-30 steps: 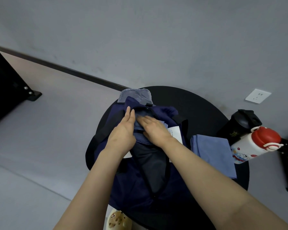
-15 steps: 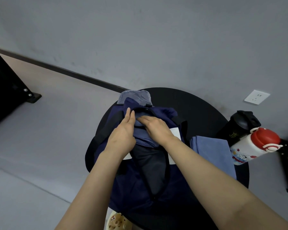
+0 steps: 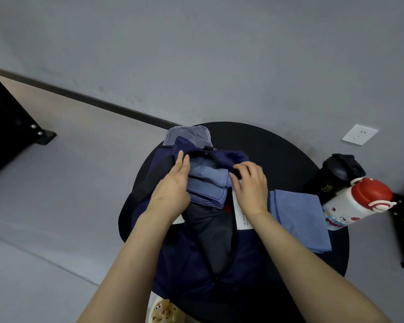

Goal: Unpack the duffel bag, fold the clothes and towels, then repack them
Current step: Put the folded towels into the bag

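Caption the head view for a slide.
Both hands settle a folded blue towel into the navy duffel bag.

Bare indoor room: grey wall [image 3: 196, 54], wall socket [image 3: 359, 134], round black table [image 3: 254, 141].

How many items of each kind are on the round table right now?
Duffel bag: 1
Folded blue cloths: 2, one in the bag, one beside it
Drink bottles: 2, black, white with red cap
Total: 5
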`<control>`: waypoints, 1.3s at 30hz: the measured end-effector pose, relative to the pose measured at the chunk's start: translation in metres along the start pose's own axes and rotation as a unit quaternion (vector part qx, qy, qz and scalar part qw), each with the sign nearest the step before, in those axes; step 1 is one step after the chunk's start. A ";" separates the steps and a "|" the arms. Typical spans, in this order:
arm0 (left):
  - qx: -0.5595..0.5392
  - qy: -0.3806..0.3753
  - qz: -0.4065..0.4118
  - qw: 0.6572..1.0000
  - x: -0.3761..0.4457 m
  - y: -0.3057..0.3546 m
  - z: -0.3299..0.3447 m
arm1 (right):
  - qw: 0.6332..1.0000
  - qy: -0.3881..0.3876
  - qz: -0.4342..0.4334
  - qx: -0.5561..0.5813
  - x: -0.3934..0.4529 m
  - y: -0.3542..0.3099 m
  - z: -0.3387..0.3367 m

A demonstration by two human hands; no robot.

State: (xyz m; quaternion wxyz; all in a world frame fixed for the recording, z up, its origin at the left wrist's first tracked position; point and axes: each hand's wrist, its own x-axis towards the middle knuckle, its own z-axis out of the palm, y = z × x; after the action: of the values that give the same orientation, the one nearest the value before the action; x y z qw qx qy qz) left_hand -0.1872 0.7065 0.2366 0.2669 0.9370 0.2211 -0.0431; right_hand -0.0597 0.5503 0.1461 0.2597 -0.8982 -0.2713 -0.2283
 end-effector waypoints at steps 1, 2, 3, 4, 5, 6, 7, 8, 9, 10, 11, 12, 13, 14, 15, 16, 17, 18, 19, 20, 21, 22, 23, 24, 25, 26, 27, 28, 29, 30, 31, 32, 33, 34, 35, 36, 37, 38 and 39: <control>-0.002 -0.001 0.002 1.000 0.001 0.001 0.001 | 0.999 -0.022 0.027 0.009 0.005 0.001 -0.002; -0.003 -0.001 0.003 1.000 0.001 0.001 0.001 | 0.997 -0.049 0.052 0.019 0.014 -0.002 -0.003; -0.005 -0.002 0.003 1.000 0.002 0.002 0.002 | 0.994 -0.080 0.070 0.024 0.023 -0.007 -0.003; -0.007 -0.003 0.002 1.000 0.002 0.003 0.002 | 0.990 -0.114 0.077 0.014 0.033 -0.013 -0.002; -0.008 -0.004 0.002 1.000 0.003 0.003 0.002 | 0.986 -0.148 0.077 -0.010 0.041 -0.019 0.000; -0.009 -0.004 0.002 1.000 0.003 0.004 0.002 | 0.980 -0.179 0.075 -0.043 0.048 -0.024 0.003; -0.009 -0.005 0.002 1.000 0.003 0.004 0.002 | 0.973 -0.202 0.075 -0.077 0.053 -0.028 0.006; -0.010 -0.007 0.001 1.000 0.003 0.003 0.001 | 0.968 -0.215 0.077 -0.104 0.057 -0.030 0.007; -0.010 -0.008 0.001 1.000 0.003 0.003 0.001 | 0.965 -0.217 0.076 -0.124 0.059 -0.031 0.008; -0.010 -0.009 0.000 1.000 0.003 0.003 0.000 | 0.963 -0.218 0.071 -0.140 0.062 -0.030 0.007; -0.011 -0.010 -0.003 1.000 0.003 0.003 0.000 | 0.960 -0.223 0.066 -0.153 0.064 -0.028 0.005; -0.013 -0.010 -0.007 1.000 0.004 0.002 -0.002 | 0.956 -0.234 0.065 -0.162 0.066 -0.025 0.002; -0.016 -0.011 -0.011 1.000 0.004 0.002 -0.002 | 0.952 -0.247 0.067 -0.168 0.067 -0.021 -0.002; -0.017 -0.011 -0.013 1.000 0.004 0.001 -0.003 | 0.947 -0.261 0.071 -0.172 0.066 -0.017 -0.007; -0.018 -0.011 -0.013 1.000 0.004 0.001 -0.003 | 0.943 -0.272 0.074 -0.174 0.064 -0.013 -0.012; -0.017 -0.010 -0.010 1.000 0.004 0.001 -0.002 | 0.941 -0.280 0.076 -0.173 0.062 -0.010 -0.017; -0.017 -0.008 -0.005 1.000 0.004 0.001 -0.002 | 0.940 -0.285 0.077 -0.169 0.059 -0.007 -0.022; -0.018 -0.006 -0.001 1.000 0.003 0.001 -0.002 | 0.942 -0.285 0.077 -0.163 0.058 -0.006 -0.028; -0.019 -0.004 0.004 1.000 0.003 0.001 -0.001 | 0.945 -0.278 0.076 -0.157 0.059 -0.005 -0.034; -0.020 -0.002 0.008 1.000 0.003 0.002 -0.001 | 0.948 -0.267 0.077 -0.155 0.063 -0.005 -0.041; -0.021 0.000 0.011 1.000 0.002 0.002 -0.001 | 0.950 -0.259 0.083 -0.154 0.071 -0.006 -0.047; -0.023 0.002 0.014 1.000 0.001 0.002 -0.001 | 0.951 -0.256 0.090 -0.151 0.080 -0.006 -0.051; -0.027 0.007 0.016 0.999 0.001 0.002 -0.002 | 0.949 -0.260 0.097 -0.147 0.090 -0.006 -0.055; -0.031 0.013 0.017 0.999 0.001 0.001 -0.004 | 0.947 -0.271 0.100 -0.142 0.100 -0.007 -0.057; -0.036 0.020 0.015 0.999 0.001 -0.001 -0.005 | 0.945 -0.282 0.098 -0.134 0.108 -0.008 -0.059; -0.042 0.027 0.014 0.999 0.002 -0.003 -0.007 | 0.944 -0.291 0.094 -0.127 0.114 -0.009 -0.058; -0.046 0.033 0.014 0.998 0.003 -0.004 -0.008 | 0.942 -0.296 0.092 -0.127 0.117 -0.010 -0.057; -0.050 0.036 0.015 0.998 0.003 -0.006 -0.009 | 0.940 -0.301 0.091 -0.133 0.118 -0.012 -0.056; -0.052 0.035 0.015 0.998 0.004 -0.006 -0.010 | 0.937 -0.306 0.092 -0.139 0.116 -0.013 -0.054; -0.053 0.032 0.015 0.998 0.003 -0.005 -0.010 | 0.936 -0.309 0.090 -0.145 0.112 -0.016 -0.053; -0.053 0.028 0.014 0.998 0.003 -0.004 -0.009 | 0.938 -0.303 0.083 -0.146 0.105 -0.020 -0.052; -0.054 0.026 0.013 0.998 0.004 -0.003 -0.009 | 0.948 -0.278 0.062 -0.140 0.096 -0.025 -0.050; -0.057 0.027 0.013 0.998 0.004 -0.002 -0.009 | 0.965 -0.228 0.018 -0.126 0.084 -0.032 -0.048; -0.061 0.028 0.013 0.998 0.004 -0.001 -0.008 | 0.979 -0.171 -0.045 -0.101 0.071 -0.040 -0.044; -0.064 0.030 0.015 0.997 0.005 -0.001 -0.008 | 0.982 -0.128 -0.116 -0.080 0.056 -0.047 -0.039; -0.065 0.031 0.017 0.997 0.005 -0.001 -0.007 | 0.975 -0.102 -0.187 -0.060 0.042 -0.053 -0.033; -0.065 0.031 0.016 0.997 0.006 -0.001 -0.007 | 0.965 -0.101 -0.240 -0.037 0.027 -0.058 -0.026; -0.063 0.030 0.016 0.997 0.006 -0.001 -0.007 | 0.957 -0.121 -0.261 -0.023 0.013 -0.061 -0.019; -0.059 0.029 0.017 0.998 0.005 -0.001 -0.006 | 0.953 -0.151 -0.262 -0.026 0.005 -0.062 -0.012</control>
State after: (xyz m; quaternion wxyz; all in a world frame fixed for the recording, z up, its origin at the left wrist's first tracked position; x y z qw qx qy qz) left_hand -0.1830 0.7126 0.2405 0.3163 0.9239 0.2151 0.0019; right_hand -0.0970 0.5896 0.1791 0.1239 -0.8262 -0.5269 -0.1566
